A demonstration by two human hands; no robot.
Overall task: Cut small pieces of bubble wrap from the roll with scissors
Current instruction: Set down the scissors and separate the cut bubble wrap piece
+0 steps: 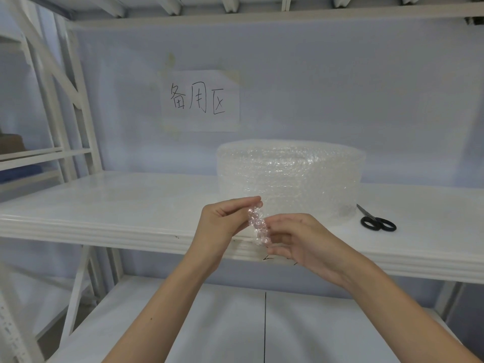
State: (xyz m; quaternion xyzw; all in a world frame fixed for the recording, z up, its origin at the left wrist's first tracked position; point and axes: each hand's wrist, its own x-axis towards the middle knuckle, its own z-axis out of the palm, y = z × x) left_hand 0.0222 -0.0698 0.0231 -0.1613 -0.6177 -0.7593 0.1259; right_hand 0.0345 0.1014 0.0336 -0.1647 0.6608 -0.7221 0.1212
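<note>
White metal shelf [104,205] bearing a large translucent bubble-wrap roll [290,179]. Before the roll, left hand [222,221] and right hand [301,239] pinch a small clear bubble-wrap strip [258,224]. Right of the roll lie black-handled scissors [377,221]. Probable step: handling a cut piece; next, setting it down.

A storeroom or packing area is suggested by what is seen. White metal shelving [110,205] with bolted uprights and diagonal braces fills the view, and a second rack [31,158] is seen at the left, where what may be a cardboard box is stored, though it is too blurred to tell. A handwritten paper sign [200,100] is stuck to the pale wall, labelling the bay. A large roll of bubble wrap [290,176] and black-handled scissors [377,221] are kept on the shelf.
</note>
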